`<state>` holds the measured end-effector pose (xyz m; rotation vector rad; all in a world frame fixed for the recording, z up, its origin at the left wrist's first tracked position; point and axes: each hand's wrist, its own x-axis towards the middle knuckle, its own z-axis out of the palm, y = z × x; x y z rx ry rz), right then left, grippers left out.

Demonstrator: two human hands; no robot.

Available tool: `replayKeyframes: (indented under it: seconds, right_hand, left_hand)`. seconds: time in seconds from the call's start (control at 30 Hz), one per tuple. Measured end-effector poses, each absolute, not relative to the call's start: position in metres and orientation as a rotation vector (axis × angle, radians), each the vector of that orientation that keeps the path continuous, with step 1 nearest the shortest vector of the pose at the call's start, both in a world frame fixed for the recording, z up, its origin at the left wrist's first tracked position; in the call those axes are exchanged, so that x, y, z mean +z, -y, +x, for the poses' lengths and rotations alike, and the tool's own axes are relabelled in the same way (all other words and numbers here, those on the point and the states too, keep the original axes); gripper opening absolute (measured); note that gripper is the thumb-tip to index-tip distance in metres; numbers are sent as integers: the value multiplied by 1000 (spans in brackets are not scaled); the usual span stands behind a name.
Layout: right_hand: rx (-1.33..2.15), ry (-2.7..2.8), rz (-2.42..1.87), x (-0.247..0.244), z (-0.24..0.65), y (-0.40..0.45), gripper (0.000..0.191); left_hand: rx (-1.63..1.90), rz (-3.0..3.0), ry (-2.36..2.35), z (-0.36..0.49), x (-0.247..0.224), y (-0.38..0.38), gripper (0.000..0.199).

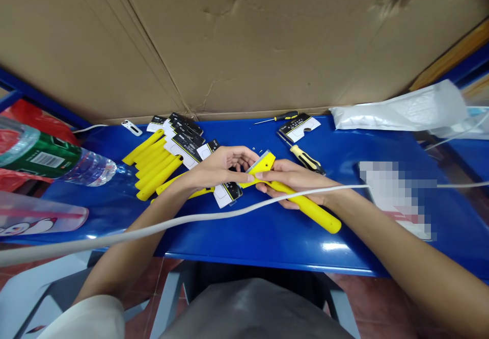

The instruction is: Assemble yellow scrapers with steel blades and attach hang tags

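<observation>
A yellow scraper [315,212] with a wide blade head lies across both hands over the middle of the blue table, its long handle slanting to the lower right. At the neck, my right hand [292,176] is closed around it, thumb near the head. My left hand [223,168] pinches the left end of the head, its fingers curled behind the blade. Below my left wrist lies another yellow scraper [202,192], partly hidden by my forearm. A black-and-white card [228,193] sits under my left hand. Two tiny metal parts [260,151] rest just beyond the head.
Several yellow scrapers [158,176] with cards lie at left. Two screwdrivers [305,159] and a card [300,126] are at the back right. A water bottle [91,168] stands left, a white plastic package [397,105] right. A white cable [183,220] crosses in front.
</observation>
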<state>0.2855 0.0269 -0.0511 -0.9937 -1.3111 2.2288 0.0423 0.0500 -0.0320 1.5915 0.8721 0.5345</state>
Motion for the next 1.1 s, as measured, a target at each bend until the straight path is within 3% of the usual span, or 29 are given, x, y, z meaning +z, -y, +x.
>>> replayKeyframes:
  seconds: [0.17,0.33,0.47,0.57,0.83,1.1]
  right_hand:
    - [2188,1244,-979,-50,286,-29,40]
    - [1926,1005,-929,-54,288,-39,27]
    - [1703,849,-913,-61,290,-47,20]
    - [1641,833,-914,-63,293,-52,25]
    - [1683,877,-904,-64,292,-51,33]
    - [1841,1009,-880,-67,286,-42,30]
  left_hand:
    - [657,1620,-884,42,-35,-50,46]
    - [950,1678,-1076,39,-53,-65,33]
    - [811,2044,-1231,42,-66,-87,18]
    - [618,2212,-1271,51,-68,-106,17]
    - [446,2222,-1221,69,-61,-132,4]
    - [656,2137,-1295,46,-47,-105,16]
